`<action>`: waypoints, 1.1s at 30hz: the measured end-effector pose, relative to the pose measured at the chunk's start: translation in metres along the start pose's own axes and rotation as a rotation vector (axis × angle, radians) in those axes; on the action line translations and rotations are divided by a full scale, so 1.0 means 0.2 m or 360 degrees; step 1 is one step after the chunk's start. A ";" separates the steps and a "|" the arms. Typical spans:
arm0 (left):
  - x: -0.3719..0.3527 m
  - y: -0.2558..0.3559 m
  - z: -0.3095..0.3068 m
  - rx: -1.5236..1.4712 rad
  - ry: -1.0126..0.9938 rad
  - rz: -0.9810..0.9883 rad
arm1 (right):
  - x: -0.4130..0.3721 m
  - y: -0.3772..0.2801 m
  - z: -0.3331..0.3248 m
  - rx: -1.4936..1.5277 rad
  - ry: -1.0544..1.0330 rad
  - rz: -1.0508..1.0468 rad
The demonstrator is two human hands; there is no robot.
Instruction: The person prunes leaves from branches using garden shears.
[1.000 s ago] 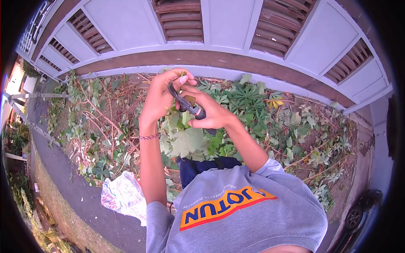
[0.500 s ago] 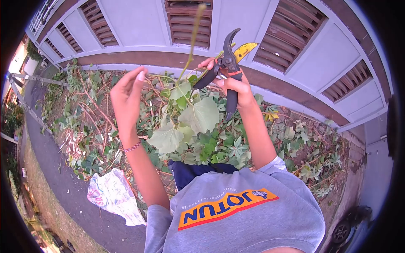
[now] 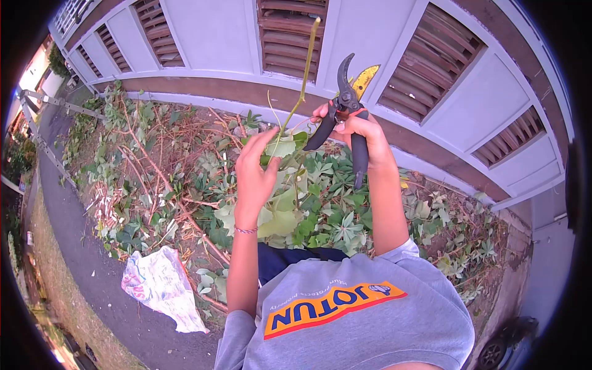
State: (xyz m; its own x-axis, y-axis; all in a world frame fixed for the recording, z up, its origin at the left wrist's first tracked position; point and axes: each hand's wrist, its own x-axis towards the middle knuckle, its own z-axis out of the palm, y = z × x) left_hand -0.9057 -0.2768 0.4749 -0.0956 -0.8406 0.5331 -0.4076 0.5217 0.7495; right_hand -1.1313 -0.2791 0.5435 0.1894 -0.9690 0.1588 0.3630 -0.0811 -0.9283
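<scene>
My right hand [image 3: 364, 131] is wrapped round pruning shears [image 3: 349, 102], with black handles and jaws spread apart, one dark and one yellow. Its fingertips also meet a thin green stalk behind the handles. A leafy vine cutting [image 3: 296, 105] stands up to the left of the shears, its bare stem rising past the wall's base and its broad pale leaves [image 3: 280, 213] hanging below. Beside the stem, my left hand [image 3: 253, 169] has its fingers stretched out and thumb apart, close against an upper leaf. Whether it touches the stem is hard to see.
Cut branches [image 3: 145, 148] and leafy clippings [image 3: 345, 222] cover the ground ahead. A pale wall with louvred vents [image 3: 431, 61] runs behind them. A white plastic sack [image 3: 163, 290] lies on the dark path [image 3: 74, 246]. At the left stands a metal ladder-like frame [image 3: 46, 142].
My left hand has moved right, from beside the cutting to its stem and upper leaf. The shears have shifted slightly right and down, still held open in my right hand.
</scene>
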 end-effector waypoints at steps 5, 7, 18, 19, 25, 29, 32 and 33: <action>0.05 -0.02 -0.03 -0.0418 -0.0596 -0.0087 | -0.03 -0.03 -0.03 -0.0204 -0.0085 0.0011; 0.05 -0.05 -0.03 -0.0358 -0.0449 -0.0061 | -0.05 -0.03 -0.03 -0.0124 -0.0040 0.0002; 0.09 -0.13 -0.13 -0.0764 -0.0768 -0.0042 | -0.11 -0.03 -0.14 0.0171 0.0046 -0.0079; 0.10 -0.17 -0.15 -0.0763 -0.0774 -0.0035 | -0.11 -0.04 -0.14 0.0140 0.0068 -0.0106; 0.07 -0.36 -0.41 -0.0706 -0.0219 -0.0338 | -0.18 -0.13 -0.37 0.0160 0.0220 -0.0251; 0.05 -0.48 -0.68 -0.1002 0.0519 -0.0447 | -0.26 -0.18 -0.52 -0.0173 0.0656 -0.0355; 0.04 -0.50 -0.92 -0.0777 0.0685 -0.0322 | -0.31 -0.20 -0.62 -0.0232 0.0840 -0.0361; 0.05 -0.47 -0.99 -0.0567 0.0773 -0.0205 | -0.31 -0.21 -0.63 -0.0228 0.0837 -0.0351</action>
State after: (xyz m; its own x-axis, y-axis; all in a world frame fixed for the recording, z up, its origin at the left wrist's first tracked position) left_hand -0.6889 -0.3055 0.4871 0.3927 -0.7815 0.4847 -0.0516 0.5075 0.8601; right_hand -1.2731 -0.2449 0.5301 -0.3678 -0.9084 0.1989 0.2085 -0.2890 -0.9344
